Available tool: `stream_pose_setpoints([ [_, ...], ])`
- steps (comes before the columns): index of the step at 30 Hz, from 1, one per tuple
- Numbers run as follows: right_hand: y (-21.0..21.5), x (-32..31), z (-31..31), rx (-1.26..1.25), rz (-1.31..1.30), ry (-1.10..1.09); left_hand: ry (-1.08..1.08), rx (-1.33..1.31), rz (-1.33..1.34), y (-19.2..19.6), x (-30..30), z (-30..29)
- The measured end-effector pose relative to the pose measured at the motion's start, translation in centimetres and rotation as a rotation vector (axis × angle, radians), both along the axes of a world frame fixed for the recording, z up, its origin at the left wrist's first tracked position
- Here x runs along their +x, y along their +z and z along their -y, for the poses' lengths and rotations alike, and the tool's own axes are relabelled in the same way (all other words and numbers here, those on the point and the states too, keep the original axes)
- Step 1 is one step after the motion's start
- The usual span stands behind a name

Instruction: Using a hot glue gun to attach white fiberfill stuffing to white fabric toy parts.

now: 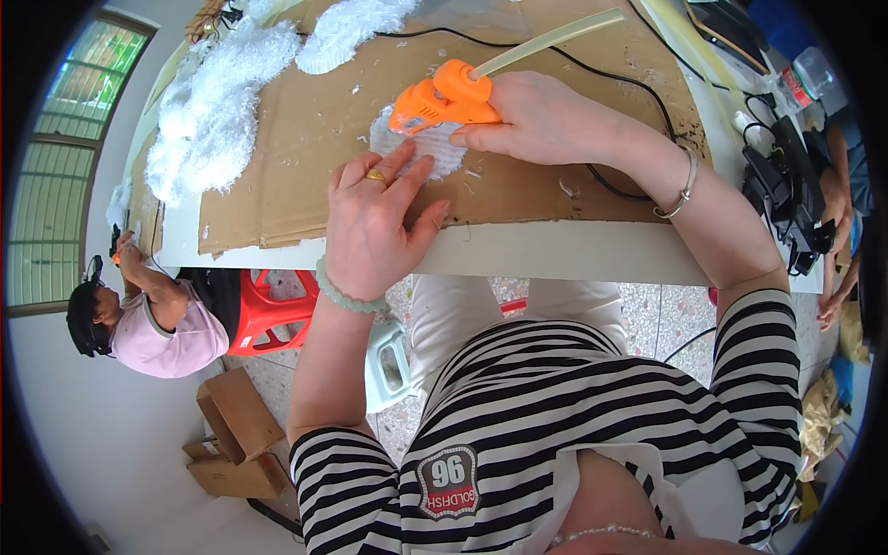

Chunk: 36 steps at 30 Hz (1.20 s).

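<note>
My right hand point(536, 118) is closed around an orange glue gun point(435, 100), whose front points down to the left. From its back end a long pale glue stick point(555, 42) slants up to the right. Under the gun lies a small round white ribbed fabric piece point(442, 151), partly covered by the gun and my fingers. My left hand point(377, 208) rests on the cardboard with fingers stretched out, fingertips touching the near left edge of that piece. The gun's nozzle tip is hard to make out.
A brown cardboard sheet point(287, 199) covers the white table point(555, 248). Fluffy white material point(208, 111) and white ribbed pieces point(347, 37) lie at the far left. A black cord point(638, 79) runs across the cardboard. Another person point(166, 324) sits at the left; black devices point(791, 190) stand at the right.
</note>
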State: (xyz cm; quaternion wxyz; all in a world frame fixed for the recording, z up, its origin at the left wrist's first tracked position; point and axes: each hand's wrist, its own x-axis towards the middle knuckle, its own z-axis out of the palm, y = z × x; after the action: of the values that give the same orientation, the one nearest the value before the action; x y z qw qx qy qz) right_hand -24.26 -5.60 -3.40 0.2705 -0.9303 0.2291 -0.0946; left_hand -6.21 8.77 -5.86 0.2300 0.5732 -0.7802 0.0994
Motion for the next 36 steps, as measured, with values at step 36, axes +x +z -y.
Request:
stream_pose_setpoints([
  [36, 5.5, -4.6, 3.4, 0.172, 0.062, 0.090, 0.022, 0.069, 0.036, 0.2, -0.3, -0.3],
])
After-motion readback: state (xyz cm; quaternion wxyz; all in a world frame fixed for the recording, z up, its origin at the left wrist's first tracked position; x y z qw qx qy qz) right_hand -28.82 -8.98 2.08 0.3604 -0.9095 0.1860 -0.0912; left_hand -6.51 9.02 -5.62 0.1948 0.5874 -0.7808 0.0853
